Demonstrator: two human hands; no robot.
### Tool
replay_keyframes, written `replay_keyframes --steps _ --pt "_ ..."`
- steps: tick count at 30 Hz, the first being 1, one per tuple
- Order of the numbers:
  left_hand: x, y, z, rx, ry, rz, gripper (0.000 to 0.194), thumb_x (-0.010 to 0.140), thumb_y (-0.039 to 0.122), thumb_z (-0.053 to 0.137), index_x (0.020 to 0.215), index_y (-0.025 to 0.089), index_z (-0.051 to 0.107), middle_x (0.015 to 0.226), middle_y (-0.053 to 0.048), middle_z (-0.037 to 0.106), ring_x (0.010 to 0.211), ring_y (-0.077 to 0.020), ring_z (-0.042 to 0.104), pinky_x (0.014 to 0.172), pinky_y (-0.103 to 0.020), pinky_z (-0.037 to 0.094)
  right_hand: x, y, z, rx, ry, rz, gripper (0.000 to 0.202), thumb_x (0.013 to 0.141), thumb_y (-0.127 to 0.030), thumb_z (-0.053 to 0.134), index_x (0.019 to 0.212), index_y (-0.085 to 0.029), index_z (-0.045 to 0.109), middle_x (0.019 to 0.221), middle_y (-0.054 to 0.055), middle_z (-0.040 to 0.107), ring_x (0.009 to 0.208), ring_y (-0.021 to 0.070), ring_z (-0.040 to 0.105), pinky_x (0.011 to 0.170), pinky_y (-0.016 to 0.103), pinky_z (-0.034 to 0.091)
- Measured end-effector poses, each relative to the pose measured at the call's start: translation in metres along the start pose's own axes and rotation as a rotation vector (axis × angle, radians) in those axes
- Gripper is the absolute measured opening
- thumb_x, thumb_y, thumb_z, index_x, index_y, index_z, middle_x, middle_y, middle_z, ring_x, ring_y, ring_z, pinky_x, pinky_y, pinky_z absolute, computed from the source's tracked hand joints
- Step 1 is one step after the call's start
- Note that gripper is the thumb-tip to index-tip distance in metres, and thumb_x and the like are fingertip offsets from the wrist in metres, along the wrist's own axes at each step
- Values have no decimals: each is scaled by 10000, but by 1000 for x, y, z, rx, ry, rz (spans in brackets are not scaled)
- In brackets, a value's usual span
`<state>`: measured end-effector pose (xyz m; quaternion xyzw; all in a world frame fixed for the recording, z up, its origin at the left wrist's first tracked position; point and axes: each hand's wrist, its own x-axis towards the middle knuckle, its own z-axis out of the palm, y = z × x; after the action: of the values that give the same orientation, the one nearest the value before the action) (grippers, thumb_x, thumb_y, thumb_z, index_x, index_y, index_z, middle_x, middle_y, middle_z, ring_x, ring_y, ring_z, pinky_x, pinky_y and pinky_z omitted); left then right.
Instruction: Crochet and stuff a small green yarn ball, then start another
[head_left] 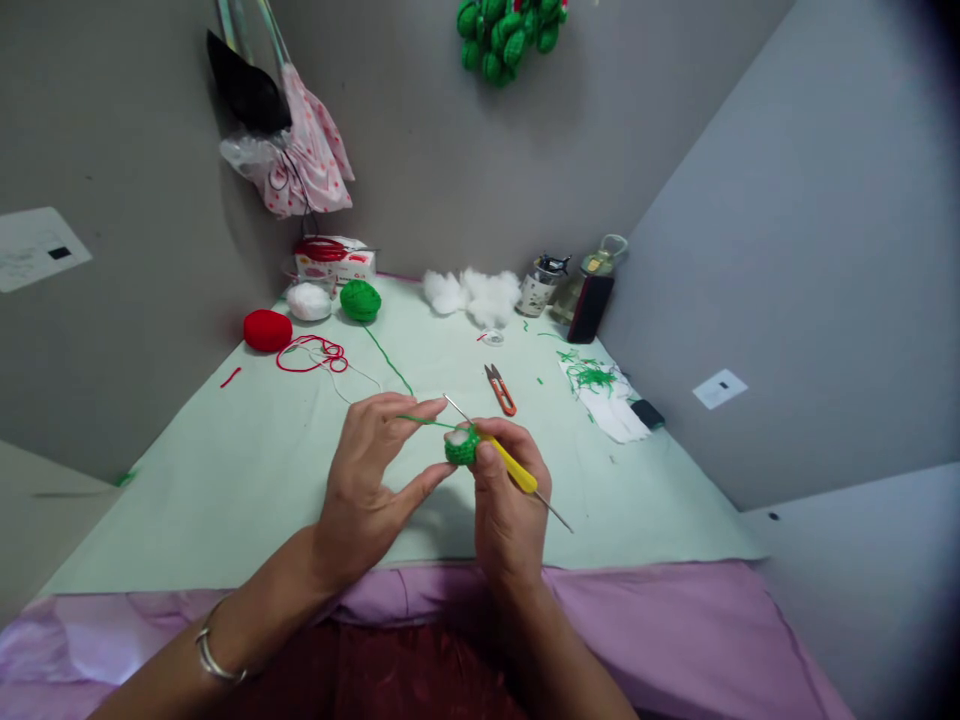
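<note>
My right hand is closed on a crochet hook with a yellow handle, its metal tip pointing up and left. The same fingers pinch a small green crocheted piece with white filling showing in its opening. Green yarn runs taut from that piece to my left hand, which holds it over its index finger. The left thumb reaches to the piece's lower left edge; its fingers are mostly stretched out. From a green yarn ball a strand trails toward the left hand.
Thread snips lie beyond my hands. At the back left are red yarn and white yarn; white stuffing sits at the back. Green scraps on paper, a phone and a bottle are right.
</note>
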<state>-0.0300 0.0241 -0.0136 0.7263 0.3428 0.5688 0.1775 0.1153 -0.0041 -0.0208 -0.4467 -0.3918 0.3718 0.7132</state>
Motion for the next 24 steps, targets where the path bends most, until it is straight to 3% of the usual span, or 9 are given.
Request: replay_keyframes --steps 7,14,16,19,24 --pt "-7 7 7 -201 -30 -173 690 795 65 809 1387 367 623 1099 -16 765 1011 -234 658 987 -375 484 -5 0 2 -52 -32 -45 196 862 -407 787 944 -235 739 921 23 740 833 164 698 772 310 577" --pt "-1 12 5 -317 -25 -304 450 692 102 877 1090 279 763 1018 -29 760 1047 -274 686 1087 -423 457 -4 -3 0 -123 -67 -118 151 914 -388 725 952 -244 750 923 30 727 853 174 707 768 304 595" --pt "0 14 3 -316 -70 -309 451 732 123 860 1137 286 750 1002 -16 754 1050 -257 692 1101 -408 448 -4 -5 -2 -136 -44 -128 159 911 -388 727 993 -255 758 961 37 740 879 186 719 786 319 604" --pt "1 17 -1 -347 -133 -360 594 808 167 824 1356 312 646 974 8 743 1030 -213 692 1085 -368 462 -3 -5 -7 -145 -41 -153 151 906 -361 741 1015 -264 779 973 40 738 879 187 715 790 323 597" --pt "8 22 -5 -524 -187 -512 743 812 177 827 1487 294 541 960 7 738 967 -187 695 1018 -338 518 1 -1 -12 -58 -142 -232 140 956 -335 688 1024 -307 807 942 36 703 918 187 664 796 328 554"
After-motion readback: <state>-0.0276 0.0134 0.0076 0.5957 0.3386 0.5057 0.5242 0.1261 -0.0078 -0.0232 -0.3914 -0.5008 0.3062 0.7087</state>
